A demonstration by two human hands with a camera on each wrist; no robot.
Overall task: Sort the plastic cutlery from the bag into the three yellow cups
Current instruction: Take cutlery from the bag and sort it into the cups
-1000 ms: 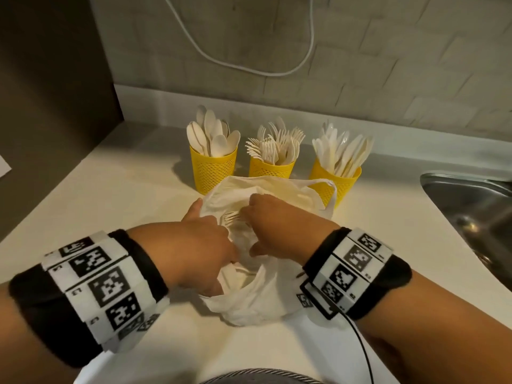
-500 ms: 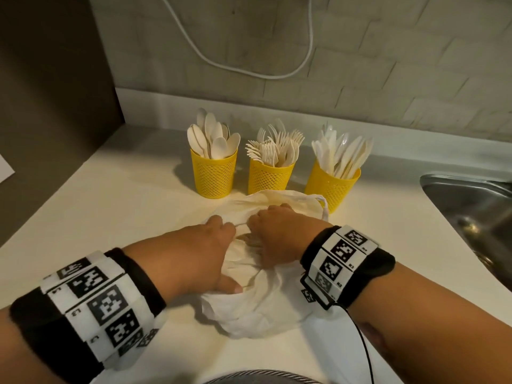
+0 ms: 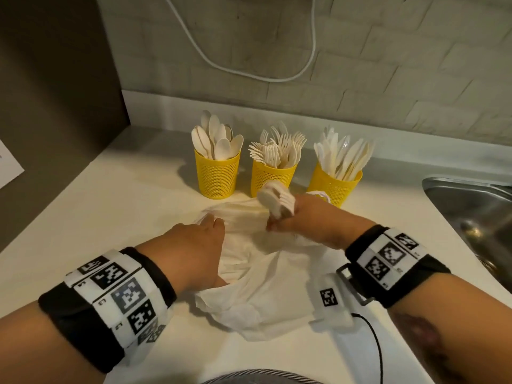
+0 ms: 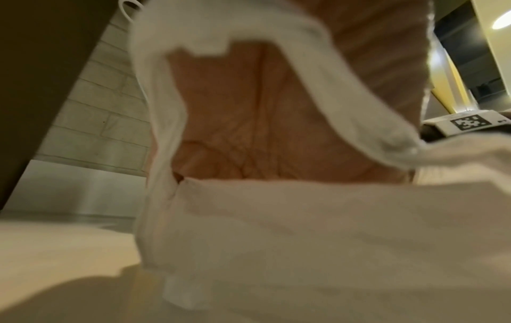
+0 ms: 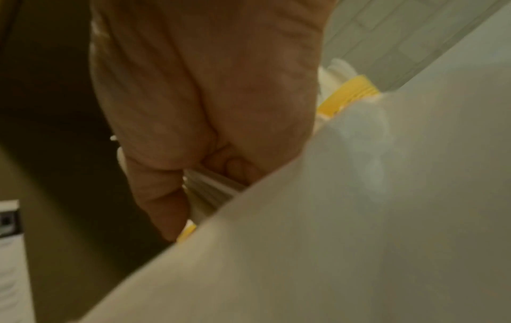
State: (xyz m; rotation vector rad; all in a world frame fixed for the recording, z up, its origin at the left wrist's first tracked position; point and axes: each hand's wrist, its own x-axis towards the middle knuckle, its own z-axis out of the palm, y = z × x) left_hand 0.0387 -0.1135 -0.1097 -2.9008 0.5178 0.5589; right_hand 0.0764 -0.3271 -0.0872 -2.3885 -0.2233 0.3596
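Three yellow mesh cups stand in a row at the back of the counter: a spoon cup [image 3: 217, 177], a fork cup [image 3: 273, 180] and a knife cup [image 3: 336, 187]. In front of them lies the crumpled white bag [image 3: 266, 289]. My right hand [image 3: 297, 217] grips a bundle of white cutlery [image 3: 273, 202], heads up, just above the bag's far end; their handles [image 5: 210, 188] show in my fist [image 5: 207, 109]. My left hand [image 3: 194, 253] lies flat on the bag's left side, palm [image 4: 262, 120] down, the bag's rim [image 4: 163, 135] draped round it.
A steel sink [image 3: 471, 217] is sunk into the counter at the right. A dark panel [image 3: 55, 106] closes off the left side, with a sheet of paper [image 3: 8, 164] on it. A white cable [image 3: 249, 70] hangs on the tiled wall.
My right hand has come up out of the bag with a bundle of cutlery and moved toward the cups. The bag has gone flat. My left hand stays on the bag.
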